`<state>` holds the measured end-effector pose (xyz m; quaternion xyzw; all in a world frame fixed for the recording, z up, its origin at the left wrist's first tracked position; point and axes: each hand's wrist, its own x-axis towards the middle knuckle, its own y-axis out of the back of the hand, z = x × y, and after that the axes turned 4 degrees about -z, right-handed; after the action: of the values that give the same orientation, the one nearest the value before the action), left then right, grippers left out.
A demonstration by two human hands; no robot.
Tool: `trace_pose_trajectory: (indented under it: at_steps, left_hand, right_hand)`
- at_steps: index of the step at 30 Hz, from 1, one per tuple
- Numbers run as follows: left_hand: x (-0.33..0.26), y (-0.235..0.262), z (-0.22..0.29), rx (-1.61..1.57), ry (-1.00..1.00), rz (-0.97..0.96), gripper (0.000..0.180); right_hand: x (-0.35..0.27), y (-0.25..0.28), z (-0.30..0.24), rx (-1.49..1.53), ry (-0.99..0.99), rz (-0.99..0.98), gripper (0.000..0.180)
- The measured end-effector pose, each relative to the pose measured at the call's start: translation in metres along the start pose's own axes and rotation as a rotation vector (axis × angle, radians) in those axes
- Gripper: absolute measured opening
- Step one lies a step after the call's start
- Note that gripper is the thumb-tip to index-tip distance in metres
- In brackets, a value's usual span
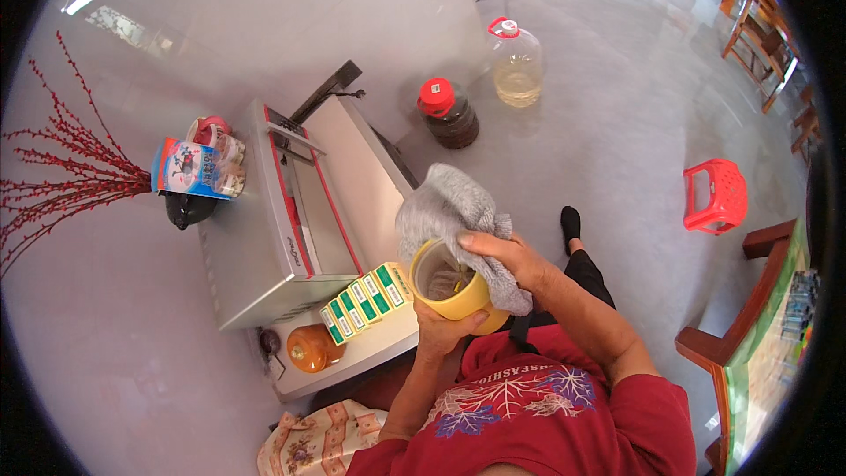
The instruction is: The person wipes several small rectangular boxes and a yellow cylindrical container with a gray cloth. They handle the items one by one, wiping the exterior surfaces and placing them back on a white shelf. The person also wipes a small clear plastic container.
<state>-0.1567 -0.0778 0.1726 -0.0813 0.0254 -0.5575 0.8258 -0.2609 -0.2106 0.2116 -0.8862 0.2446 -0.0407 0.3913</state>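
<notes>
In front of my body I hold a yellow round container (460, 306) tilted so that its open mouth shows. Its inside looks greyish brown, with a thin yellowish piece I cannot make out. My left hand (445, 328) is wrapped round its lower left side. A grey knitted cloth (448, 198) is gripped in my right hand (507, 257), thumb on top. The cloth drapes over the container's far rim and down its right side. The fingers of my right hand are partly hidden by it.
To the left, a white-topped cabinet (388, 154) bears a silver appliance (256, 256), several green-and-yellow boxes (366, 300) and an orange jar (315, 348). Beyond it, a red-lidded dark jar (451, 119) and a clear jug (517, 70) stand on the floor. A red stool (718, 196) and a wooden-edged table (736, 344) are right.
</notes>
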Motion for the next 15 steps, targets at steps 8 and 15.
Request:
trace_pose_trajectory:
  at_steps: [8, 15]
  left_hand:
    - [0.029, -0.009, 0.006, -0.103, 0.002, 0.286, 0.088]
    - [0.016, -0.001, 0.01, 0.317, -0.129, -0.016, 0.093]
  right_hand:
    - [-0.013, -0.003, 0.023, -0.905, 0.599, -0.072, 0.04]
    - [-0.009, 0.008, 0.026, -0.095, 0.184, 0.154, 0.032]
